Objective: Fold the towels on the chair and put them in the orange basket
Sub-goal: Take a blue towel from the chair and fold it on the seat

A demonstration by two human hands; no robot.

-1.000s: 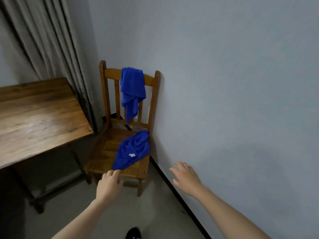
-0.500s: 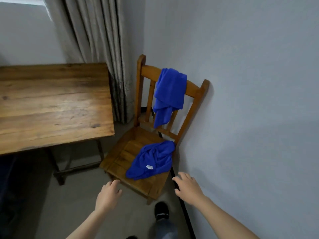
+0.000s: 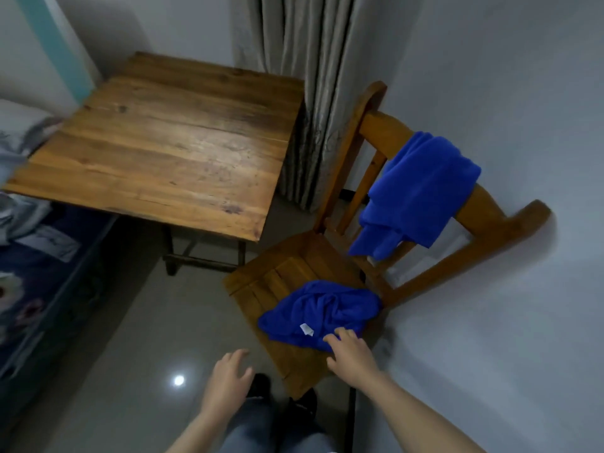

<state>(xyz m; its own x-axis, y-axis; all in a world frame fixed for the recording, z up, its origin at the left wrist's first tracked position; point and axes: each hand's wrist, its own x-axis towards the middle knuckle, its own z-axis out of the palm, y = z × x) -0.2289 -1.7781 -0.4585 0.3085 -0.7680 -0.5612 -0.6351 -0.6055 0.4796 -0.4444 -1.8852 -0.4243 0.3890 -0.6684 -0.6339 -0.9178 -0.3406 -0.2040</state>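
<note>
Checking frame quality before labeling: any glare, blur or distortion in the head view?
Head view: dim; one bright glare spot on the floor; wide-angle bends the chair back; left-edge bedding is soft; seat towel and draped towel are readable.

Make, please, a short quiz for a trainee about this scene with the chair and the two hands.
1. How many blue towels are on the chair?
2. True or false: the left hand holds a towel.
3. Which towel does the right hand reach for? A: the towel on the seat. B: the towel over the backrest.

Key: 1. Two. 2. False, it hovers open above the floor. 3. A.
</note>
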